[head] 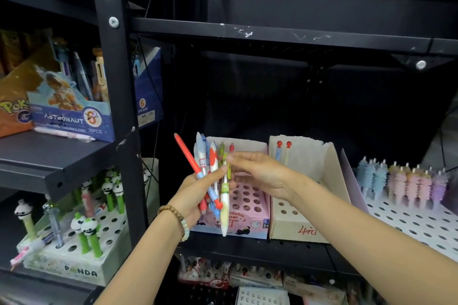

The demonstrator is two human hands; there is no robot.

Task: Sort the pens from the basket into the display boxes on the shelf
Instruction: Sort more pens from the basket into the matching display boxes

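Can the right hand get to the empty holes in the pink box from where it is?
Probably yes: the right hand, pinching a green pen, is over the open-topped pink box, its empty holes uncovered. The left hand's pen bundle only fronts the box's left side.

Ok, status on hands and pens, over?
Left hand grips pen bundle. Right hand pinches one green pen from it. Pink display box behind, mostly empty. Nothing blocking.

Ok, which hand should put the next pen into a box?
The right hand: it pinches the green pen, just in front of the pink box. The left hand is busy gripping the pen bundle.
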